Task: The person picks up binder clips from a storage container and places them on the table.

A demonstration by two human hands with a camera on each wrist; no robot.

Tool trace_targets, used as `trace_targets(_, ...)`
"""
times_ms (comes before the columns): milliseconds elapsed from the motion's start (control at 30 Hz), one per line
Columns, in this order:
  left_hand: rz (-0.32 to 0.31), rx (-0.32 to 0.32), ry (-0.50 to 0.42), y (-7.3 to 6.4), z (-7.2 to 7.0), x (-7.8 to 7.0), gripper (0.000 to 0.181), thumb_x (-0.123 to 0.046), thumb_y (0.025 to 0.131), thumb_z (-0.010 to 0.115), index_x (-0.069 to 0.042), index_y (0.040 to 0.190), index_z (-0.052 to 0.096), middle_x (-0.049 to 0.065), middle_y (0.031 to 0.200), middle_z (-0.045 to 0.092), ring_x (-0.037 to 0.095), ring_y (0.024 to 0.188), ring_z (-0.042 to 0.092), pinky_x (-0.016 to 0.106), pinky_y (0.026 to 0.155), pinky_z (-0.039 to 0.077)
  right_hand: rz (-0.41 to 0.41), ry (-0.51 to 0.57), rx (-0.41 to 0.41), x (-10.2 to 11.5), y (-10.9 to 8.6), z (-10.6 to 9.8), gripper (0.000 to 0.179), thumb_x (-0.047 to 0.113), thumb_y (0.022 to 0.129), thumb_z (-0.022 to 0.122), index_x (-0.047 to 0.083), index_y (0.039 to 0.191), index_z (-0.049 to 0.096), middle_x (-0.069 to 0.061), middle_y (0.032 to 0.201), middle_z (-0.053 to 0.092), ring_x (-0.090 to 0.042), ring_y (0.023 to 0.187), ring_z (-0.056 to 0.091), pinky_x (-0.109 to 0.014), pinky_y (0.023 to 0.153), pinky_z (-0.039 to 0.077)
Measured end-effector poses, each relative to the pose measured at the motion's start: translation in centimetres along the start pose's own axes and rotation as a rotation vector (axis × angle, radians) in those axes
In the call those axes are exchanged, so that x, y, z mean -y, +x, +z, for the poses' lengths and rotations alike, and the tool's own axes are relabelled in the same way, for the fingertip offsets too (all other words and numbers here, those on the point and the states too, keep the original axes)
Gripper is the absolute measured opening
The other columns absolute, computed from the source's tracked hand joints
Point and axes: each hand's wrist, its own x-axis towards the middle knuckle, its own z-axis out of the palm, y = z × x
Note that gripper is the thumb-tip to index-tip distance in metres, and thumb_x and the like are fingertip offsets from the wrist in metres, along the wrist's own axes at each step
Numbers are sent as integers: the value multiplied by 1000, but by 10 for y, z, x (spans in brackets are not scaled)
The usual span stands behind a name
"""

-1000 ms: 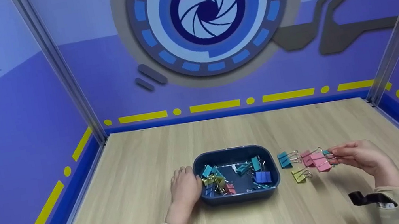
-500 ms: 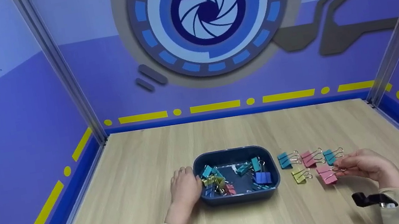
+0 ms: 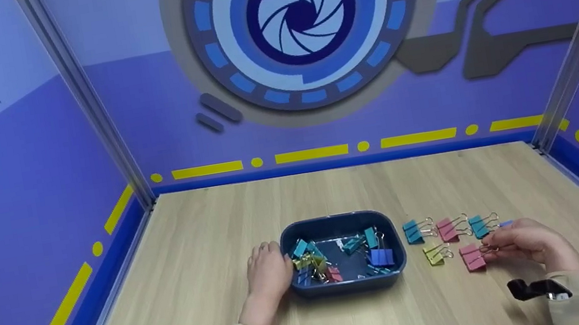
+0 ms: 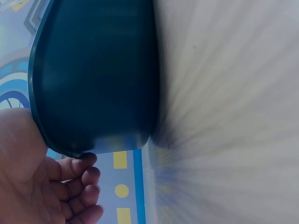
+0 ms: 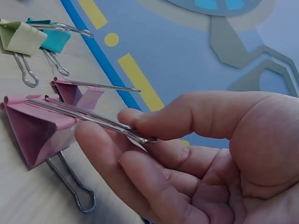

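My right hand (image 3: 534, 243) pinches a wire handle of a pink binder clip (image 3: 473, 257) between thumb and fingers. In the right wrist view this pink binder clip (image 5: 39, 126) rests low by the tabletop, its other handle pointing down. My left hand (image 3: 269, 270) holds the left end of a dark blue plastic box (image 3: 350, 288); its thumb is hidden behind the rim in the left wrist view. Inside the box lie several binder clips, among them a blue binder clip (image 3: 381, 257). A bit of blue (image 3: 505, 223) shows behind the right hand, mostly hidden.
Right of the box stand a teal clip (image 3: 412, 232), a darker pink clip (image 3: 447, 230) and another teal clip (image 3: 478, 226) in a row. A yellow clip (image 3: 433, 256) sits in front of them. Printed panels (image 3: 308, 130) wall the wooden table (image 3: 207, 228).
My right hand has brought the pink clip down and slightly toward me, uncovering the teal clip behind it. The last bit of movement is small. My left hand and the box have stayed put.
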Motion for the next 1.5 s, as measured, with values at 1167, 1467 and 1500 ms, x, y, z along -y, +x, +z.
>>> trace_targets(1167,6,-8,1,0,0,0,28,-19,93,67,5,109,65,20,106,67,37,105,60,50,91,48,-100,-139,-93,20,-10,-3,46,23,105,54,-15,131,58,-5,106,79,-7,90,75,-26,81,60)
trace_targets(1467,-2,-11,-14,0,1,0,29,-19,94,67,5,110,66,21,109,68,38,107,60,51,93,48,-214,-248,-153,43,-14,21,52,25,110,44,-19,137,50,-13,114,77,-2,94,73,-21,79,58)
trace_targets(1500,0,-13,-13,0,1,0,29,-19,93,67,5,109,66,21,108,67,37,107,60,51,93,48,-223,-255,-153,46,-14,27,52,25,109,45,-18,137,51,-12,114,77,-2,94,72,-21,79,58)
